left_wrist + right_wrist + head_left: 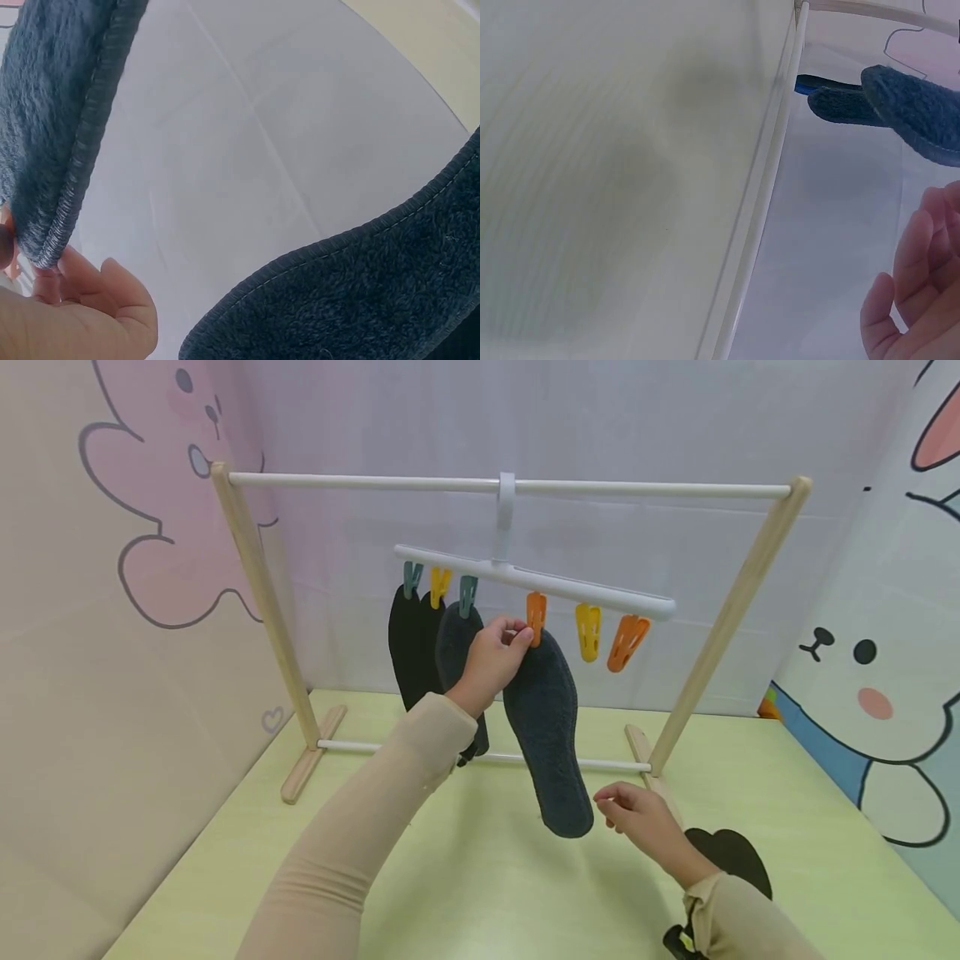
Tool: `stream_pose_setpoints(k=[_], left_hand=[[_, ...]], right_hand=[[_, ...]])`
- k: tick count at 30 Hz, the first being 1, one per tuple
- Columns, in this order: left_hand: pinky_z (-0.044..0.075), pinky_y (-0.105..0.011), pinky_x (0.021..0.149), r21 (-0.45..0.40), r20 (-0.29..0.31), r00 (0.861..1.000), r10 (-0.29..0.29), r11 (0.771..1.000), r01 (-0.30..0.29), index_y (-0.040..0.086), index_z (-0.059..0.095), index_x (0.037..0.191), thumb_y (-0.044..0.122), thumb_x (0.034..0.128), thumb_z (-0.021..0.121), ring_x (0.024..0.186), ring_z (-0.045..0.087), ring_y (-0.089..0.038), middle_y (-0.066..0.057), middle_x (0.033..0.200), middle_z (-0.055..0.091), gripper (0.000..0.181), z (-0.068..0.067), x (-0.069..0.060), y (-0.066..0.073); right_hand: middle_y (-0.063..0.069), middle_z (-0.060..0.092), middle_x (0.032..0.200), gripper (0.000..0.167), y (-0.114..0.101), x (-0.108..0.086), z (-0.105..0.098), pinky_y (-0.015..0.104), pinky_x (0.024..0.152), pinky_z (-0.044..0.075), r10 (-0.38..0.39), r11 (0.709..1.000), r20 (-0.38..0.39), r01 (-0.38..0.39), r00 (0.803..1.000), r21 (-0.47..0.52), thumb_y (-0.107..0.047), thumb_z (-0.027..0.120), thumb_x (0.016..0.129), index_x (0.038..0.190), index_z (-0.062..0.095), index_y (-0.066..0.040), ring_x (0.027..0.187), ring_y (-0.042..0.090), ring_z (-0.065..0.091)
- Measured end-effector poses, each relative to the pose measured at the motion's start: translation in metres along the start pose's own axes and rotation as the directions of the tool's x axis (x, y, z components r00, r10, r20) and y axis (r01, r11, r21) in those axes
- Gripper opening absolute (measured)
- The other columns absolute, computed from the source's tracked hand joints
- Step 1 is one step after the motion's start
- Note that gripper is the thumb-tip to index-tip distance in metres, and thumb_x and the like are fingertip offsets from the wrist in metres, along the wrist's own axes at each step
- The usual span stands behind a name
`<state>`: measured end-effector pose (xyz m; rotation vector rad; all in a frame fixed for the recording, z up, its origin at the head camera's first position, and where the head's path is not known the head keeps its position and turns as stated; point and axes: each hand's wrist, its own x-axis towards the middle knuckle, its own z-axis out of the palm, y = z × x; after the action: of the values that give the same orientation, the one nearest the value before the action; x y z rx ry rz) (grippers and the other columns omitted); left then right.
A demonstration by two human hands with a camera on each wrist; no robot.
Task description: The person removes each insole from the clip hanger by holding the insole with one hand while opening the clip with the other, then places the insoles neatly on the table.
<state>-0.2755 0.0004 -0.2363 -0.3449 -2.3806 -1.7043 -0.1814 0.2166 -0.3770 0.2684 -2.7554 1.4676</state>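
Note:
A dark blue-grey fuzzy insole (546, 727) hangs at a slant under an orange clothespin (536, 617) on the white hanger (577, 587). My left hand (491, 662) pinches the insole's top end just beside that clothespin; in the left wrist view, thumb and fingers of this hand (82, 315) lie on either side of the insole's end (52, 150). Close to the insole's lower end, my right hand (643, 820) is apart from it, fingers loosely bent and holding nothing. In the right wrist view, the hand (922, 292) is just below the insole (919, 112).
Another blue-grey insole (454, 643) and black insoles (408, 647) hang at the hanger's left. Yellow (588, 632) and orange (628, 643) clothespins hang at its right. The hanger hooks onto a wooden-legged rack's white bar (360, 482). Black items (731, 856) lie beside my right forearm on the table.

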Motion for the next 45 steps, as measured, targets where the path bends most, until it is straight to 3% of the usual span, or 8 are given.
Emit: stream_pose_setpoints(k=[13,31,38,45], left_hand=[[0.049,-0.038,0.085,0.004,0.008,1.0,-0.022,1.0,0.022,0.0,0.058,0.112,0.018,0.0995,0.054,0.092,0.053,-0.027,-0.015,0.106,0.058,0.022,0.0,-0.004,-0.002],[0.048,-0.036,0.079,0.035,-0.045,0.998,-0.046,0.998,0.048,0.0,0.06,0.113,0.019,0.0986,0.056,0.087,0.052,-0.024,-0.014,0.101,0.058,0.024,-0.003,0.0,0.003],[0.048,-0.035,0.079,0.044,-0.042,0.999,-0.033,0.998,0.035,0.0,0.06,0.112,0.019,0.0983,0.056,0.087,0.052,-0.024,-0.013,0.098,0.058,0.024,-0.003,0.001,0.001],[0.048,-0.035,0.078,0.06,-0.043,0.999,-0.026,0.998,0.028,0.0,0.06,0.112,0.019,0.0983,0.056,0.087,0.052,-0.024,-0.013,0.097,0.058,0.023,-0.003,0.0,0.003]], right_hand=[[0.003,0.061,0.08,0.011,-0.012,0.004,0.009,0.028,0.061,0.044,0.013,1.0,-0.064,-0.014,0.998,-0.007,-0.005,0.06,0.093,0.097,0.066,0.004,0.07,0.016,0.051],[0.011,0.067,0.092,0.015,-0.034,0.014,0.014,0.025,0.069,0.048,-0.067,0.996,-0.062,0.071,0.996,0.061,0.001,0.054,0.094,0.102,0.065,0.007,0.079,0.017,0.059],[0.015,0.066,0.086,0.014,-0.042,0.016,0.019,0.023,0.066,0.048,-0.095,0.985,-0.102,0.109,0.99,0.137,0.005,0.052,0.093,0.098,0.064,0.012,0.073,0.012,0.057],[0.01,0.064,0.079,0.017,-0.046,0.017,0.022,0.024,0.064,0.046,-0.07,0.975,-0.119,0.093,0.99,0.203,0.005,0.049,0.094,0.099,0.063,0.013,0.068,0.013,0.055]])
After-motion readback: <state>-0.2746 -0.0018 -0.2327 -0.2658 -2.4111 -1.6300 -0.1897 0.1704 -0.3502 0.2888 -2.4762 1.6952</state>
